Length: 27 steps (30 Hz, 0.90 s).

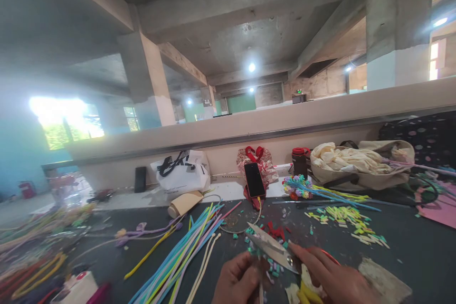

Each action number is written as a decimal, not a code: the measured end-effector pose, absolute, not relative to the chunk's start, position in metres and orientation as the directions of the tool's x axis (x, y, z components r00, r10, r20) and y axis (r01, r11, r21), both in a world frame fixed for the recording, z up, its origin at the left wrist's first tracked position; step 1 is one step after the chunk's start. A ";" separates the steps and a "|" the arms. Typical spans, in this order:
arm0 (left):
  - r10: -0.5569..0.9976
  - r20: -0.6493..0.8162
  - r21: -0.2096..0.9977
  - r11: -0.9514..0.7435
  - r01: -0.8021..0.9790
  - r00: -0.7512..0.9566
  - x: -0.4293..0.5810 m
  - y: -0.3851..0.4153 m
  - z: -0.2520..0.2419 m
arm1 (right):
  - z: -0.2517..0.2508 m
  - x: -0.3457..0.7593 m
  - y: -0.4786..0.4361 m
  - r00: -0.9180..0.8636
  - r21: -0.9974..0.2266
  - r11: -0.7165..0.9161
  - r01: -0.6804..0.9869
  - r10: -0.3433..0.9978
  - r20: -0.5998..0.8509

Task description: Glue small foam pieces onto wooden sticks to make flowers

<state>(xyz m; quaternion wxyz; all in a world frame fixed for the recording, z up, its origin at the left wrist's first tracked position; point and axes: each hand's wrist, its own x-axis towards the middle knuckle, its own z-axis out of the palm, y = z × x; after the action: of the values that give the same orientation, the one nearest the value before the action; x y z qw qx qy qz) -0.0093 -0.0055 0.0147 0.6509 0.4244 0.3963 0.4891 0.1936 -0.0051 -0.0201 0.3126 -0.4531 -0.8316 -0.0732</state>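
Observation:
My right hand is closed around a pair of scissors, its metal blades pointing up and left and parted. Part of the handle is hidden by the fingers; something yellow and pale wrapping show beneath them. Close to the blades, my left hand is closed in a pinch. A thin pale strand shows below its fingers; the rest is hidden. Small teal and lilac cut bits lie under the blades, with red scraps just beyond. Left of my hands lies a bundle of long coloured pipe cleaners.
A phone leans against a red patterned bag. A white bag, a dark red-lidded bottle and a beige tote stand along the partition. Short yellow-green pieces are heaped at right, near a flower-like bunch.

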 end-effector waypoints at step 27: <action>0.984 -0.129 0.953 0.158 -0.260 0.125 -0.014 -0.003 0.013 | 0.009 0.202 -0.012 -0.292 -0.469 0.549 0.692 0.807 0.514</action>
<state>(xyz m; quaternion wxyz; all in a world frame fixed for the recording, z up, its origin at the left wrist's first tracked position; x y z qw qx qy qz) -0.0139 -0.0030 0.0126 0.6242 0.4156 0.4353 0.4982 0.2019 -0.0118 0.0088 0.3670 -0.4685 -0.7998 0.0779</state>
